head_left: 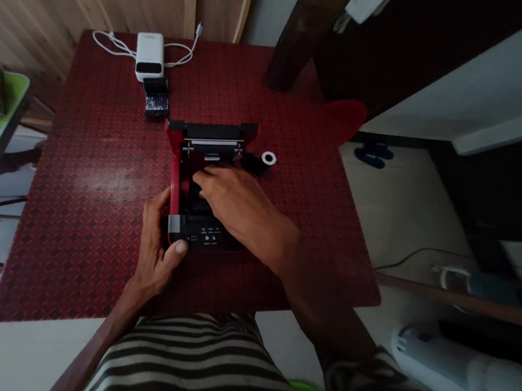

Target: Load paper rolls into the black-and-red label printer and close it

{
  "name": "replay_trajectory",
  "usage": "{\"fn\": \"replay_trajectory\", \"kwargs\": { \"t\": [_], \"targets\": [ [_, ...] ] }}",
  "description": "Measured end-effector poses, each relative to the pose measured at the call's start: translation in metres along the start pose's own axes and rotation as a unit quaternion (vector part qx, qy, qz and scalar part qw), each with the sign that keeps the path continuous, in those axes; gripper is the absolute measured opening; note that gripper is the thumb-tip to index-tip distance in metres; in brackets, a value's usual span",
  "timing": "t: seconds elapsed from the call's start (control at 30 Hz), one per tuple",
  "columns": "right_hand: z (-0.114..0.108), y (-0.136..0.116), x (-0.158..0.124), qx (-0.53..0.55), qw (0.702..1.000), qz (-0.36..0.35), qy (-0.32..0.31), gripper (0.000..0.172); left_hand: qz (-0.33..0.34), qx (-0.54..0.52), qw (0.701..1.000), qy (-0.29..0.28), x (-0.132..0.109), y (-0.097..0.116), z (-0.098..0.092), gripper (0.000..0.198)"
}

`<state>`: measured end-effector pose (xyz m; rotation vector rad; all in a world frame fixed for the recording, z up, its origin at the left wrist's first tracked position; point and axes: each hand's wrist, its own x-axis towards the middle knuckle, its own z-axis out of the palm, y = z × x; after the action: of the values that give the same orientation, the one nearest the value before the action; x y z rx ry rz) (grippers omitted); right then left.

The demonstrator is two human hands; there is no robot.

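A red and black printer [208,222] stands on the table with its lid [214,129] raised. My left hand [156,243] clasps its front left corner, the thumb on the front panel and the fingers along the left side. My right hand [228,195] reaches over the front from the right, its fingers curled down into the printer's open inside. What those fingertips hold or touch is hidden. Just right of the lid lies a black roll with a white ring at its end [268,158], partly in shadow.
At the table's far left are a white power bank [150,56] with a white cable [180,56] and a small black item [157,102]. A thick dark post [301,35] rises at the back right. The patterned red table [83,239] ends in front of my striped clothing.
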<state>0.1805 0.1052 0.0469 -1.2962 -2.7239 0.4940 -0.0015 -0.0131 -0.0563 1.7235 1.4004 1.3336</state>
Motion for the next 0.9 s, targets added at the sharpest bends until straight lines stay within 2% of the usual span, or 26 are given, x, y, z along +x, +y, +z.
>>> {"fn": "replay_trajectory", "kwargs": {
  "t": [0.13,0.27,0.37,0.5,0.63,0.73,0.83,0.9],
  "targets": [
    [0.001,-0.001,0.008,-0.018,0.999,0.000,-0.038,0.035,0.002,0.004,1.000,0.002,0.001,0.001,-0.001,0.079],
    [-0.008,0.002,0.009,-0.031,0.996,-0.020,-0.084,0.034,-0.004,0.006,1.000,-0.001,0.002,0.000,0.000,0.080],
    [-0.016,-0.003,0.010,-0.039,0.996,-0.003,-0.085,0.036,-0.005,0.003,1.000,0.005,0.001,-0.001,0.002,0.081],
    [-0.016,-0.014,0.002,-0.019,0.999,0.020,-0.019,0.037,-0.007,-0.008,1.000,0.014,0.001,-0.001,0.004,0.080],
    [-0.014,-0.012,-0.033,0.048,0.990,-0.003,0.133,0.024,-0.033,-0.017,0.999,0.008,0.001,0.003,0.002,0.082],
    [-0.014,0.012,-0.072,0.183,0.949,0.018,0.258,0.019,-0.046,-0.018,0.999,-0.006,0.003,0.005,-0.001,0.084],
    [-0.001,0.046,-0.105,0.346,0.860,0.105,0.360,0.033,-0.032,-0.015,0.999,-0.005,0.005,0.007,-0.002,0.080],
    [0.019,0.065,-0.117,0.429,0.803,0.172,0.377,0.045,-0.020,-0.012,1.000,0.005,0.006,0.007,-0.002,0.078]
  ]
}}
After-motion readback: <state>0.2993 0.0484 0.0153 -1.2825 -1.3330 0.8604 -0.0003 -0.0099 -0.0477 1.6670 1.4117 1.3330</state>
